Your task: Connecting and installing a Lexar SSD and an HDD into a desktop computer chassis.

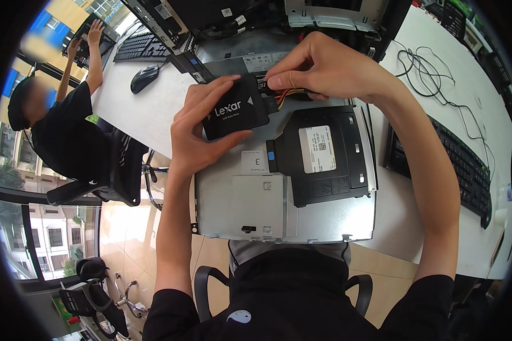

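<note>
A flat black solid state drive (233,116) with white print is in my left hand (194,128), thumb on its lower edge and fingers along its upper side. My right hand (330,71) is at the drive's upper right corner, thumb and forefinger pinched on a small dark cable plug, partly hidden by the fingertips. Just below, a black power connector (272,104) sits against the drive's right edge, and red, yellow and black wires (287,96) run from it under my right hand. Both hands are above the metal panel (256,199) of an open computer case.
A black drive caddy (327,162) with a blue tab lies on the panel. Beyond stands the open case frame (170,45). Keyboards (458,170) flank it, with a mouse (145,78) at left and loose black cable (438,85) at right. Another person (62,131) sits far left.
</note>
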Motion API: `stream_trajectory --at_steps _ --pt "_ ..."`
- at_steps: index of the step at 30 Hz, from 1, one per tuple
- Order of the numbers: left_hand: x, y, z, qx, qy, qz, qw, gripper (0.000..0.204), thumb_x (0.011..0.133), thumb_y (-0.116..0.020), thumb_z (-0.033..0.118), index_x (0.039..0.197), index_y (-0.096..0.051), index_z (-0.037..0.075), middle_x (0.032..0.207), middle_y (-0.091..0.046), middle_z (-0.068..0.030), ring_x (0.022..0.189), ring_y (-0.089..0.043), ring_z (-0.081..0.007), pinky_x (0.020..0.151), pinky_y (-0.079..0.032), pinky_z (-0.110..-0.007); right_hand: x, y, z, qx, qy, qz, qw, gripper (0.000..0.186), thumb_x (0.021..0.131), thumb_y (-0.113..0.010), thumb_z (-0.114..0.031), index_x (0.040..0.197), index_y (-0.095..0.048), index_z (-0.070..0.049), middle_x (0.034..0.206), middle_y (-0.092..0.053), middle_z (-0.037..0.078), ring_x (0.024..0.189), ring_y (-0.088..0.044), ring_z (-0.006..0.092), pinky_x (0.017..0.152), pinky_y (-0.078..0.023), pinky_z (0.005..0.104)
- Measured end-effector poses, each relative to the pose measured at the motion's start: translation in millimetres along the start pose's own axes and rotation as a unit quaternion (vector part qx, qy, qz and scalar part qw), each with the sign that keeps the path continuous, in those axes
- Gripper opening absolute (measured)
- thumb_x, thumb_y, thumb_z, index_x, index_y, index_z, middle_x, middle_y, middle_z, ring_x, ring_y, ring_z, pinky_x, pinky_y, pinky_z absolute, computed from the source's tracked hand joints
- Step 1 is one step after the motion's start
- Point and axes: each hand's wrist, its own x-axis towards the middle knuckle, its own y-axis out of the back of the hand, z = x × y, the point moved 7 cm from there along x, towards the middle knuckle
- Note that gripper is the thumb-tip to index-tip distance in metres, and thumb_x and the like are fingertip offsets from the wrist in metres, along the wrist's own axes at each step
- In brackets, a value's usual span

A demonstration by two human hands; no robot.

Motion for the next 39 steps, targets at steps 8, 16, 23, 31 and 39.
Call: stream_trajectory --at_steps 8,16,23,31,39 --pt "0.0 1.0 -1.4 -0.013 -0.007 0.005 1.0 0.089 0.062 -0.099 -0.001 0.146 -0.068 -0.001 0.145 -0.071 -0.017 0.125 -0.065 -0.0296 0.11 -0.053 -0.041 1.2 -3.0 3.6 -0.033 -0.014 0.01 0.999 0.028 0.1 -0.081 -0.021 0.12 -0.085 -0.003 0.077 -0.073 0.001 0.056 -0.047 0.0067 0.053 -0.038 0.0259" --pt "-0.6 2.4 -0.4 -0.011 -0.016 0.005 1.0 0.088 0.062 -0.099 -0.001 0.144 -0.069 -0.001 0.145 -0.071 -0.0178 0.127 -0.066 -0.0313 0.11 -0.053 -0.042 1.0 -7.2 2.4 -0.015 -0.059 -0.025 0.998 0.027 0.099 -0.079 -0.017 0.119 -0.084 0.001 0.087 -0.077 0.004 0.065 -0.054 0.0076 0.057 -0.041 0.0248" --pt "1.0 0.1 0.0 -0.019 -0.016 0.0 1.0 0.086 0.062 -0.099 0.0 0.143 -0.07 -0.001 0.144 -0.071 -0.0184 0.127 -0.066 -0.0323 0.11 -0.053 -0.043 2.9 -5.4 1.8 -0.055 0.08 0.007 0.995 0.028 0.094 -0.077 -0.02 0.114 -0.085 -0.001 0.104 -0.084 0.015 0.098 -0.078 0.0248 0.091 -0.058 0.0359" --pt "0.8 0.8 0.0 -0.006 -0.024 -0.005 1.0 0.084 0.063 -0.1 0.003 0.142 -0.07 -0.001 0.143 -0.072 -0.0185 0.125 -0.067 -0.0326 0.109 -0.053 -0.043 1.4 -11.0 -4.4 -0.079 0.088 0.028 0.993 0.024 0.093 -0.077 -0.01 0.112 -0.084 0.001 0.096 -0.082 0.019 0.089 -0.077 0.0261 0.083 -0.058 0.035" --pt "0.3 4.0 1.7 -0.011 -0.038 0.008 0.999 0.083 0.063 -0.099 0.004 0.141 -0.071 0.0 0.142 -0.073 -0.0179 0.123 -0.067 -0.0317 0.107 -0.054 -0.042 0.2 -11.6 -8.9 -0.033 0.02 0.038 0.999 0.02 0.092 -0.078 -0.008 0.108 -0.084 0.004 0.078 -0.078 0.014 0.055 -0.066 0.0168 0.056 -0.053 0.033"
